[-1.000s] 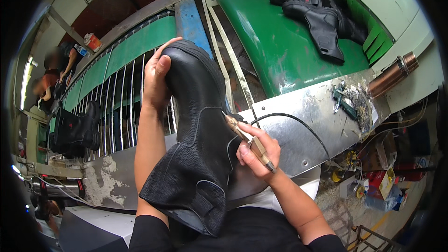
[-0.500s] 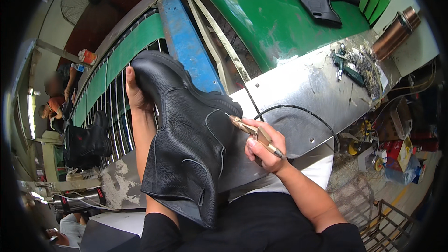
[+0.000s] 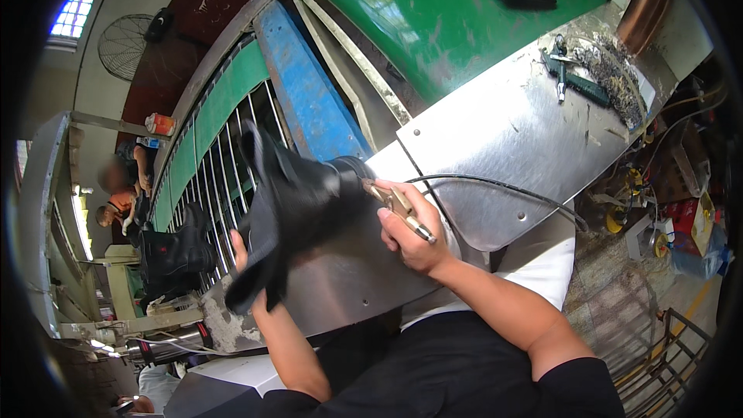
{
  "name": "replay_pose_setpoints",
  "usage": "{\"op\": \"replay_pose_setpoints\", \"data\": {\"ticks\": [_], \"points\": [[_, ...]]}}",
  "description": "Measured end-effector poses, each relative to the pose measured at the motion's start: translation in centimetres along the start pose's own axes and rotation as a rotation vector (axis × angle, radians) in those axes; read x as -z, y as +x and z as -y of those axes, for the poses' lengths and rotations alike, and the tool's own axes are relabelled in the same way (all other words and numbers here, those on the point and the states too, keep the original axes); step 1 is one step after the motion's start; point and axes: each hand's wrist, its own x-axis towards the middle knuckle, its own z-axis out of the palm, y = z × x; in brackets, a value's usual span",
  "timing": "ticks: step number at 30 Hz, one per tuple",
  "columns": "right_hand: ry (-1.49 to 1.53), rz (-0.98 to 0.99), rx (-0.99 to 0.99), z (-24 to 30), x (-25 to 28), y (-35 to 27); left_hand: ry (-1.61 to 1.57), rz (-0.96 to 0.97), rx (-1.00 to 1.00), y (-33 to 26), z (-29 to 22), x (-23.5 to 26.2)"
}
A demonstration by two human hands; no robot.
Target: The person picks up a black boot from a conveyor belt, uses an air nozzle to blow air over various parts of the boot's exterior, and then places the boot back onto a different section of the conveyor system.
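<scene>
A black leather boot (image 3: 298,205), smeared by motion, hangs over the near edge of the metal table, its opening to the left and its other end to the right. My left hand (image 3: 241,252) is closed on its shaft, with part of the fingers and palm hidden behind the leather. In my right hand (image 3: 414,228) is a small brass-coloured hand tool (image 3: 400,203), gripped between thumb and fingers. The tool's tip is at the boot's right end; whether it touches, I cannot tell. A thin black hose (image 3: 495,183) runs beside this hand.
A metal-rod conveyor (image 3: 232,151) with green strips carries another black boot (image 3: 176,254) at left. Beyond are a blue beam (image 3: 306,77) and green surface (image 3: 433,39). A dark green hand tool (image 3: 576,83) and copper-coloured cylinder (image 3: 646,8) occupy the metal table (image 3: 495,131). People are at far left.
The boot has been turned and tipped, its opening now facing left. My left hand has moved from the toe down to the shaft. My right hand has shifted slightly left with the tool.
</scene>
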Motion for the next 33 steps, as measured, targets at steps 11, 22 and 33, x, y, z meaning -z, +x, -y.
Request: {"op": "replay_pose_setpoints", "data": {"ticks": [11, 22, 33], "points": [[-0.088, -0.048, -0.016, -1.5, 0.0, -2.3, 0.224, -0.022, 0.469, -17.1, 4.1, -1.8], [-0.132, 0.082, -0.039, 0.6, 3.0, -5.1, 0.103, 0.303, 0.717, -19.5, 6.1, -9.7], [-0.180, 0.114, -0.042, 2.2, 5.2, -8.2, -0.002, 0.368, 0.752, -19.8, 7.0, -11.4]]}}
